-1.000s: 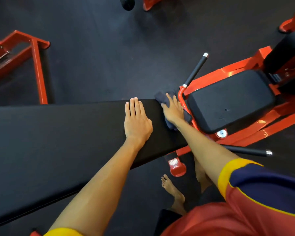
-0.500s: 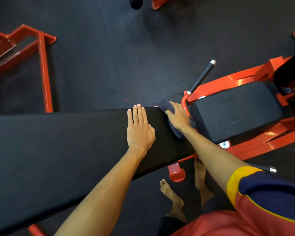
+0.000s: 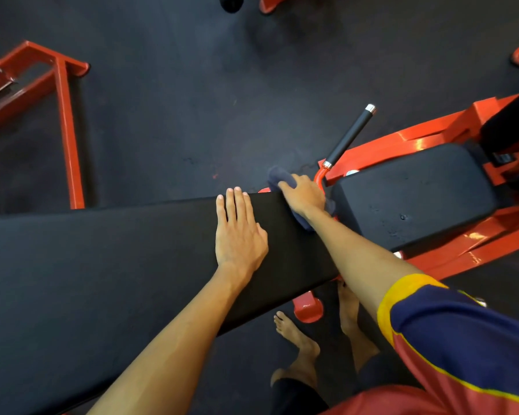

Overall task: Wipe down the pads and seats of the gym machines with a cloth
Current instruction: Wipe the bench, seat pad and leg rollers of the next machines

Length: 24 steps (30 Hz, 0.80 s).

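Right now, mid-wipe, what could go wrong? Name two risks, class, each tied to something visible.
1. The right hand holds the cloth at the far corner of the long pad, close beside the red handle bracket; a stroke that way could knock knuckles on metal.
2. The bare foot stands near the red frame foot under the pad; a sideways step may stub toes.

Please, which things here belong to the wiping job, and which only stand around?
For the job:
- cloth, under the right hand
- long pad, with the left hand flat on it
- seat pad, beside the cloth

Only standing around:
- black handle
- red frame at the left
- dark floor
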{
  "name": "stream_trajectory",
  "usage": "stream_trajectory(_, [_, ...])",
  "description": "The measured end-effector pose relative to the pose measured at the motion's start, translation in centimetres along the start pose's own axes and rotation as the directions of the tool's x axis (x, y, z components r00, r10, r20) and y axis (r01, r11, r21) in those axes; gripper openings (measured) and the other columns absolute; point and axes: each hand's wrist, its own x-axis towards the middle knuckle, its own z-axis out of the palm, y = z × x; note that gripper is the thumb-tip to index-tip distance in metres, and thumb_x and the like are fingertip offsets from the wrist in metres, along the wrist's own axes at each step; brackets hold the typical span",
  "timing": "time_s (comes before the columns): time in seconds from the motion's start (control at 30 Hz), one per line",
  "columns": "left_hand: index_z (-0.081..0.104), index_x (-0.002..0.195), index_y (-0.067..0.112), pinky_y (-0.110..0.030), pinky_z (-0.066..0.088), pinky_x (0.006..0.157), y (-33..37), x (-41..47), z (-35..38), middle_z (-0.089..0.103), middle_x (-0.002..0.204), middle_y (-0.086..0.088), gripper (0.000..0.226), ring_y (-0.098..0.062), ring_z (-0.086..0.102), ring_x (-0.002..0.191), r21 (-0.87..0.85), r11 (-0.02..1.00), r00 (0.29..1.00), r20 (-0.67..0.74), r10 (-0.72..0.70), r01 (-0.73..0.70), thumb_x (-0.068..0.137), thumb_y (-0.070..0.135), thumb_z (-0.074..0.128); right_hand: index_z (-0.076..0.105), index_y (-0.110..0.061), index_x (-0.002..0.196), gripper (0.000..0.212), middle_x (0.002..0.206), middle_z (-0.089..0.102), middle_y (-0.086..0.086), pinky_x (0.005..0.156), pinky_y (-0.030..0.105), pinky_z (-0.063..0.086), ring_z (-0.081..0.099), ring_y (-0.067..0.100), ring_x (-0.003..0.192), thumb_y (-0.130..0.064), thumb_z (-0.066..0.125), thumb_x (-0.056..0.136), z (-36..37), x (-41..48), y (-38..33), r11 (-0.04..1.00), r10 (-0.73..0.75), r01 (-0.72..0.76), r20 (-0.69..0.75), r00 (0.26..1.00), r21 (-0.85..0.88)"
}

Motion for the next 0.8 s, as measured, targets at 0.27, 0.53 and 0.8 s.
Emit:
stream_trajectory(0.27, [0.007,0.157,-0.006,-0.052,0.003,0.126,0.7,1.1,0.2,0.010,0.165,-0.026,0.068,-0.039,0.006,0.155,-0.010,0.998,0.999,0.003,0.054,-0.054,0.103,0.032,0.020,0.053,-0.029,0.142,0.051,0.142,0.057,0.007,0.107,0.046,0.041,0.052,0.034,0.131,-0.058,0.044,0.100,1.7,-0.4,2.6,0.985,-0.157,0.161,-0.069,0.985,0.061])
stream_trajectory(0.53, [0.009,0.158,-0.003,-0.047,0.002,0.127,2.9,4.0,0.9,0.013,0.166,-0.022,0.066,-0.034,0.008,0.155,-0.067,0.967,0.966,0.057,0.251,-0.247,0.105,0.032,0.024,0.038,-0.033,0.155,0.060,0.160,0.039,0.004,0.120,0.044,0.028,0.036,0.031,0.146,-0.056,0.048,0.101,2.5,-1.1,4.5,0.973,0.081,-0.066,-0.059,0.995,0.220])
stream_trajectory(0.8, [0.007,0.159,-0.001,-0.051,0.002,0.126,4.9,4.9,1.9,0.012,0.166,-0.023,0.078,-0.038,0.006,0.155,-0.001,0.972,0.968,0.082,0.236,-0.237,0.102,0.052,0.018,0.028,-0.035,0.159,0.062,0.160,0.041,0.005,0.116,0.045,0.034,0.041,0.032,0.144,-0.056,0.042,0.102,2.2,-2.5,8.0,0.941,0.211,-0.198,-0.021,0.977,0.275])
